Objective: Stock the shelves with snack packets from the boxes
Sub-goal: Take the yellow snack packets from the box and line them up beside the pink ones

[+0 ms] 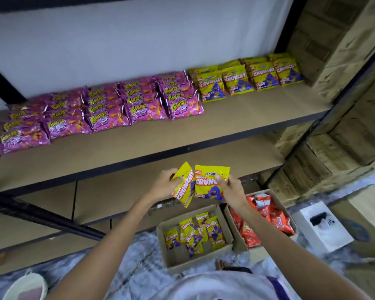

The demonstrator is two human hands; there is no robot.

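Held: left grip (pixel 164 184) pinches tilted yellow "CRUNCHY" packet (pixel 185 187); right grip (pixel 233 188) pinches "MONSTER CRUNCHY" packet (pixel 208 182) alongside; box (pixel 195 259) of same below.

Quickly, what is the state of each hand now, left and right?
Left hand: closed, gripping the tilted yellow packet.
Right hand: closed, gripping the upright yellow packet.
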